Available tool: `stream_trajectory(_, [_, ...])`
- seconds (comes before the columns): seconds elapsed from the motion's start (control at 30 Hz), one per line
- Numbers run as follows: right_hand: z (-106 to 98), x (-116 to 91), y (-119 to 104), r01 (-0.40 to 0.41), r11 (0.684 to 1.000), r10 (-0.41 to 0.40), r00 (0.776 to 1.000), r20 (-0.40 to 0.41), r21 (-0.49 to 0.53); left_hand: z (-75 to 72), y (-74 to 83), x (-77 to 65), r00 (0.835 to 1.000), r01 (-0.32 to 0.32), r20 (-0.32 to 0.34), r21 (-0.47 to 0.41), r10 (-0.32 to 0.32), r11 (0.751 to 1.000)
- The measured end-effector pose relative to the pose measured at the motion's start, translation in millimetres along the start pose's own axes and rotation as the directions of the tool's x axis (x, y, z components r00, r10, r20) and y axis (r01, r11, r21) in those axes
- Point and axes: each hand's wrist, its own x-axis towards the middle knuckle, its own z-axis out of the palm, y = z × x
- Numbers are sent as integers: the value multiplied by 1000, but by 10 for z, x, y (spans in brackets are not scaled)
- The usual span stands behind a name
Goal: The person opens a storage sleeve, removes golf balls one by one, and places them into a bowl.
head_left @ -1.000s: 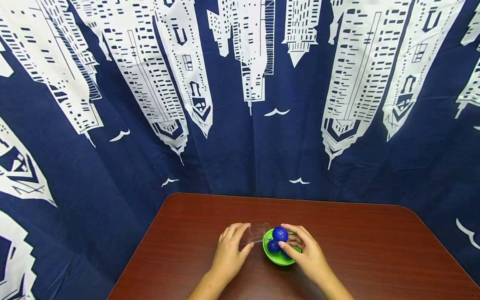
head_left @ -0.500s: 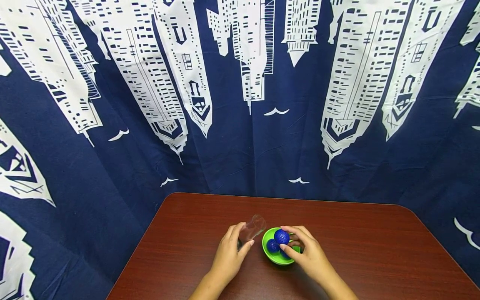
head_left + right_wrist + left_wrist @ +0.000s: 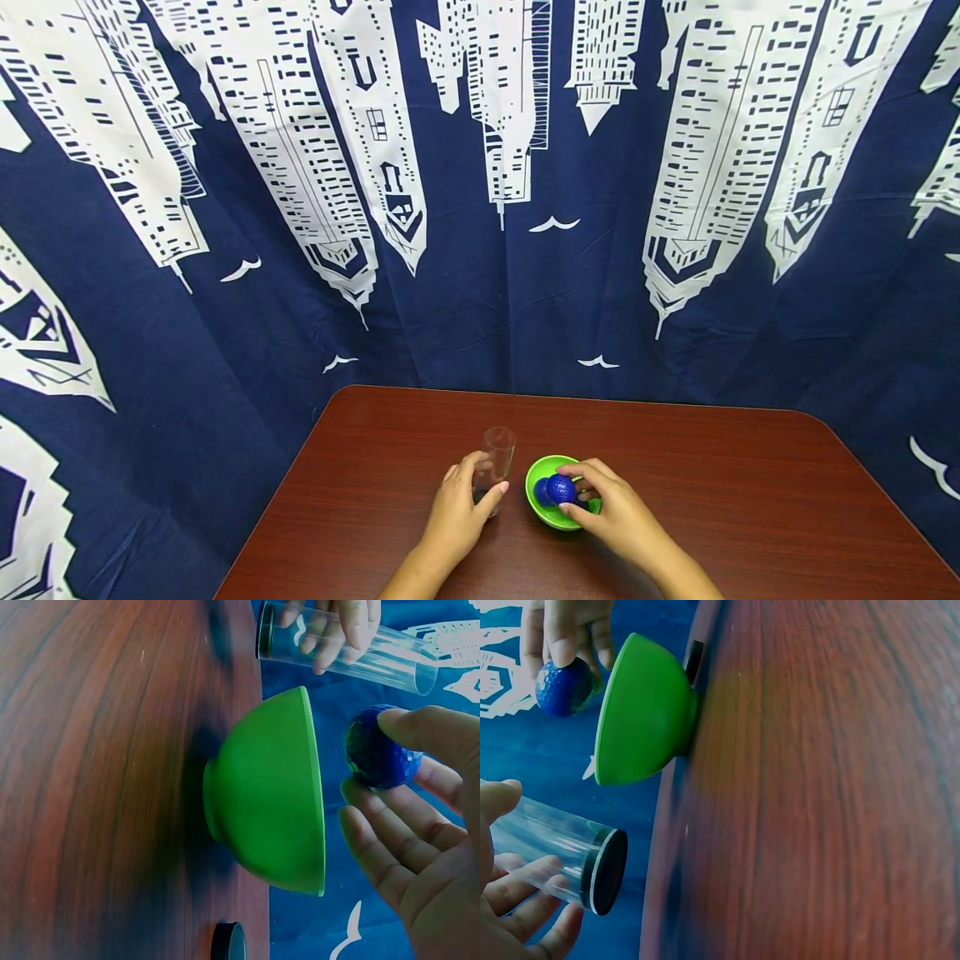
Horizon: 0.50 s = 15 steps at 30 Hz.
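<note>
My left hand (image 3: 459, 510) grips a clear plastic tube (image 3: 500, 450). It stands nearly upright with a slight tilt, its open mouth up and its black end cap (image 3: 610, 871) toward the table. The tube looks hollow, with no ball in it. My right hand (image 3: 618, 515) pinches a dark blue dimpled golf ball (image 3: 379, 748) between thumb and fingertips. That ball is just above the rim of a green bowl (image 3: 266, 795). Inside the bowl, another blue ball (image 3: 541, 490) shows partly behind the held one.
A small black round lid (image 3: 227, 943) lies on the table beside the bowl, hidden by the right hand in the head view. The brown wooden table (image 3: 750, 483) reaches back to a navy curtain (image 3: 465, 333) printed with white buildings and birds.
My left hand has turned the tube from nearly level, pointing at the bowl, to almost upright and away from it. My right hand has lowered its ball slightly toward the bowl.
</note>
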Motion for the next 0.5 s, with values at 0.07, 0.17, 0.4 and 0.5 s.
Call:
stream_trajectory(0.07, [9,-2,-4,12,1000,-11,1000,19,-21,8,-25,2,1000,12,8,-9,-12,1000])
stream_trajectory(0.17, [24,-7,-8,46,998,-45,999,29,-53,20,-63,7,1000,12,17,-23,-12,1000])
stream_trajectory(0.4, [1,-15,-11,60,994,-54,996,74,-88,41,-123,14,999,-13,39,-64,15,998])
stream_trajectory(0.5, [-28,-9,-7,59,993,-47,992,115,-103,48,-134,11,999,-9,50,-71,13,997])
